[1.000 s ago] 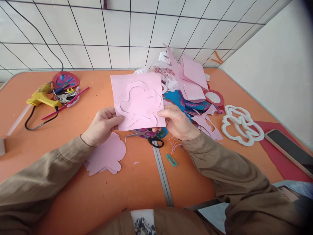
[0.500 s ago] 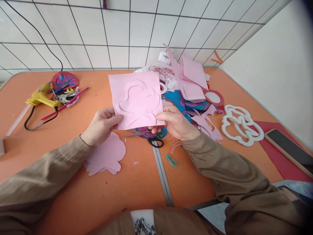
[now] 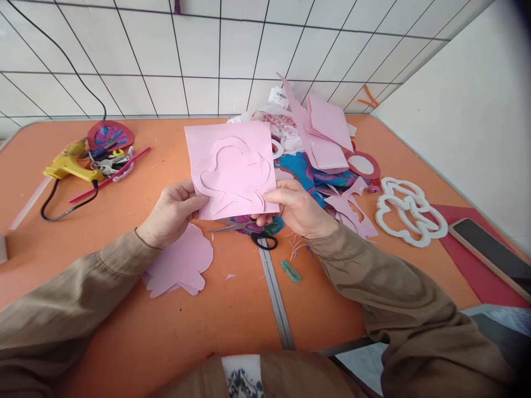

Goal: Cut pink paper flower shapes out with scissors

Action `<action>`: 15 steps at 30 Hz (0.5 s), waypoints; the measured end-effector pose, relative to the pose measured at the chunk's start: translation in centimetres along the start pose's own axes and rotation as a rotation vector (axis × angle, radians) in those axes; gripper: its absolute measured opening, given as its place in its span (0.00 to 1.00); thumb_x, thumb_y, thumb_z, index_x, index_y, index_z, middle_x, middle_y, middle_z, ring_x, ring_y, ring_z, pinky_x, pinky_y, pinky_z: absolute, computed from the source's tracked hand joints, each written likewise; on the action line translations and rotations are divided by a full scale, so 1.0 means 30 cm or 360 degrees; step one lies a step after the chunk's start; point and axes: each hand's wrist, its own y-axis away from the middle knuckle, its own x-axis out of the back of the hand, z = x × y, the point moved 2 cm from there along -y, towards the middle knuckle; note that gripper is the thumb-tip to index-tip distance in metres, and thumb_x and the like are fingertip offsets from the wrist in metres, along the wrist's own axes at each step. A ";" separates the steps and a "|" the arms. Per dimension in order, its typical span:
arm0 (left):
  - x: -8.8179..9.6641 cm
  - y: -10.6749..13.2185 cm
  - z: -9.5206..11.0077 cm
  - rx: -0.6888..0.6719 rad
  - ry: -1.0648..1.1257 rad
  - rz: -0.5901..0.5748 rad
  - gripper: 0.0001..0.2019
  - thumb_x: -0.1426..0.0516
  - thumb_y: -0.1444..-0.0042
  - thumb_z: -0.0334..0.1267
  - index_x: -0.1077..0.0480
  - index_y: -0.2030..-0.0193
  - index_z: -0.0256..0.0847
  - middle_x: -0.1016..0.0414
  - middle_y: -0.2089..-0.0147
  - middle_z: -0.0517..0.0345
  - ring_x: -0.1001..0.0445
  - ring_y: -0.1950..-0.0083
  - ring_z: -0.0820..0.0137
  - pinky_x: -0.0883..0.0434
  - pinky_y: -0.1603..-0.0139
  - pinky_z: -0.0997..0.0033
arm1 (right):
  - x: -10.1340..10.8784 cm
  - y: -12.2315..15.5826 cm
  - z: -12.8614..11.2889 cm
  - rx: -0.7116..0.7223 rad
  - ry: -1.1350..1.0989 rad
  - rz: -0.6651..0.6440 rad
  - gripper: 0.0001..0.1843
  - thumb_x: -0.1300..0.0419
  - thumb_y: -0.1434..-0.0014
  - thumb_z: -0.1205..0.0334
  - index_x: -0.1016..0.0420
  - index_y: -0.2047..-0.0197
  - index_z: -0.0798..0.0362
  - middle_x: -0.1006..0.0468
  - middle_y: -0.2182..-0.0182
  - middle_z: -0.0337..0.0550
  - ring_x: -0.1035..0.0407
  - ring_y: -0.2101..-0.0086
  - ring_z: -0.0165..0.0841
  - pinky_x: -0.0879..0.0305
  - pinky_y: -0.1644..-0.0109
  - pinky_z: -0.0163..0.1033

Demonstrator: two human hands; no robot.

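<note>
A square pink sheet (image 3: 232,171), like felt or craft foam, is held up over the table between both hands. Curved outline marks or cuts show on its face. My left hand (image 3: 173,213) pinches its lower left corner, thumb in front. At the lower right corner my right hand (image 3: 301,207) grips it the same way, its other fingers partly hidden behind. Scissors (image 3: 263,240) with black handles lie on the table just below the sheet. Beneath my left wrist rests a small stack of pink cut-out shapes (image 3: 182,262).
A yellow glue gun (image 3: 74,166) with a cord lies at the left. Folded pink sheets (image 3: 327,132) and pink offcuts (image 3: 352,207) are piled at the back right. White cloud-like outlines (image 3: 409,213), a phone (image 3: 489,249) and a teal clip (image 3: 290,271) lie to the right.
</note>
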 end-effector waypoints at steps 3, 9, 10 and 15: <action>-0.001 0.000 0.002 -0.0002 -0.0034 0.0021 0.07 0.32 0.57 0.32 0.21 0.69 0.38 0.20 0.72 0.61 0.24 0.73 0.72 0.28 0.72 0.75 | -0.001 0.000 0.000 0.0021 -0.0018 0.0011 0.14 0.34 0.58 0.53 0.26 0.81 0.55 0.23 0.84 0.45 0.29 0.82 0.33 0.43 0.80 0.35; -0.004 0.006 0.006 -0.0011 -0.0123 0.0005 0.05 0.33 0.57 0.34 0.23 0.71 0.38 0.23 0.76 0.62 0.27 0.76 0.71 0.27 0.72 0.71 | 0.015 -0.017 0.018 0.0088 -0.0100 0.0190 0.19 0.28 0.58 0.49 0.30 0.81 0.51 0.30 0.85 0.37 0.34 0.81 0.31 0.41 0.78 0.37; -0.005 0.007 0.008 -0.0011 -0.0137 -0.0003 0.05 0.33 0.57 0.34 0.24 0.72 0.38 0.24 0.76 0.62 0.27 0.76 0.70 0.27 0.72 0.69 | 0.019 -0.019 0.018 0.0110 -0.0118 0.0234 0.18 0.28 0.59 0.50 0.30 0.81 0.51 0.30 0.83 0.37 0.35 0.79 0.31 0.40 0.76 0.37; -0.012 0.007 0.011 0.0022 -0.0141 -0.0049 0.05 0.33 0.57 0.34 0.23 0.73 0.38 0.24 0.76 0.60 0.26 0.76 0.68 0.25 0.70 0.66 | 0.031 -0.022 0.012 0.0150 -0.0063 0.0306 0.17 0.28 0.58 0.48 0.27 0.78 0.51 0.29 0.77 0.38 0.36 0.74 0.31 0.39 0.72 0.38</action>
